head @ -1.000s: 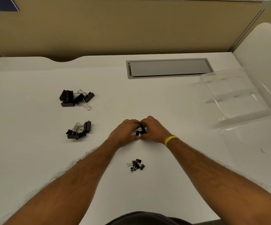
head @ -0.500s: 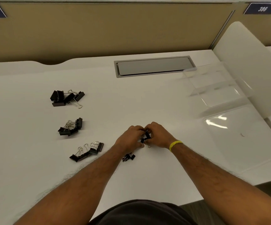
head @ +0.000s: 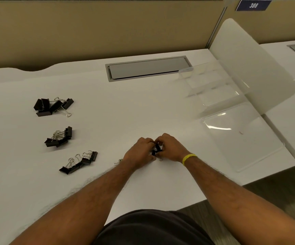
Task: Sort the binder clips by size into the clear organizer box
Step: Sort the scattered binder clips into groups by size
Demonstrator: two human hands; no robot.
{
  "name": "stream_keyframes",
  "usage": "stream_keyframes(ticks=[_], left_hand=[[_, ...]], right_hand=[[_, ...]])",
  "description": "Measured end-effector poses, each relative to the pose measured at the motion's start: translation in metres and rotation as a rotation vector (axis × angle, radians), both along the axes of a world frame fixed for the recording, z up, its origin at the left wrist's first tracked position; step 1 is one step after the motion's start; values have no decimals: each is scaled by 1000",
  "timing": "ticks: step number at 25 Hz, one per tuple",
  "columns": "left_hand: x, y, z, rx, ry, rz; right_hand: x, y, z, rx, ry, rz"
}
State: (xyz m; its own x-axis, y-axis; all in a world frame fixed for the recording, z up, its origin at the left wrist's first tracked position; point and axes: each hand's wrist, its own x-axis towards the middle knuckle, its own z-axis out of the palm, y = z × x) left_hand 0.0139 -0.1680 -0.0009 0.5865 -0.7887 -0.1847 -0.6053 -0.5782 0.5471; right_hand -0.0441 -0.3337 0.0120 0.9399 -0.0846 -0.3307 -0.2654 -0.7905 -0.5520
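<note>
My left hand [head: 139, 150] and right hand [head: 171, 149] are together at the lower middle of the frame, down on the worktop [head: 125, 106]. The fingers of both are curled round a cluster of small binder clips [head: 156, 150] pinched between them. Only a bit of black shows in the gap, so I cannot tell how many I hold. At the left of the frame lie three more heaps, well apart from one another: the big clips [head: 53, 106] at the upper left, a middle heap [head: 59, 137] below them, and a third heap [head: 79, 161] nearest my left arm. The clear organizer box [head: 214, 89] sits at the right of the frame with its lid [head: 240, 138] lying open toward me. I can make out no clips in it, though the plastic is hard to read. I judge the grouping on the worktop to be nearly done and the filling not yet begun. Next I need a firm hold on the whole cluster, a carry to the right, and a release over one compartment only, since loose little clips could slip out or spill across a divider.
</note>
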Motion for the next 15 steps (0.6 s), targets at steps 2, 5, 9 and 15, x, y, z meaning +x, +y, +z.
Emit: stream_keyframes(ticks=[2, 5, 9, 15], left_hand=[[-2, 1, 1, -11, -43, -26], [0, 10, 1, -5, -128, -35], [14, 28, 3, 48, -261, 45], [44, 63, 16, 81, -369, 205]], right_hand=[[-5, -4, -1, 17, 2, -15], [-12, -13, -1, 34, -37, -61], [-15, -19, -3, -22, -193, -125], [13, -3, 4, -30, -238, -86]])
